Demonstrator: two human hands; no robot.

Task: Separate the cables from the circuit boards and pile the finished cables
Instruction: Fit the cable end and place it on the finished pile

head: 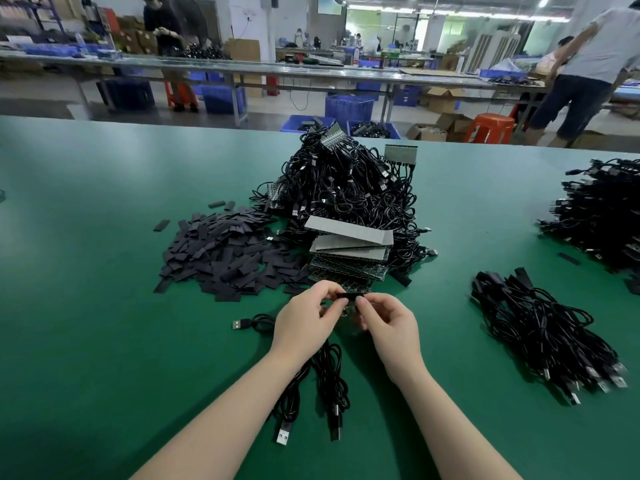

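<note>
My left hand [306,318] and my right hand [389,322] pinch the two ends of a small black piece [348,295] just above the green table [104,306], with a bit of circuit board [346,311] showing between them. Black USB cables [325,382] trail from under my hands toward me. Behind them lies a stack of circuit boards [349,251] against a big heap of black cables still on boards [349,188]. A bundle of loose cables [543,327] lies to the right.
A spread of flat black sleeves [221,254] covers the table to the left of the boards. More cable piles [602,216] sit at the far right edge. Beyond the table are blue crates [349,107], a red stool [490,128] and people at other benches.
</note>
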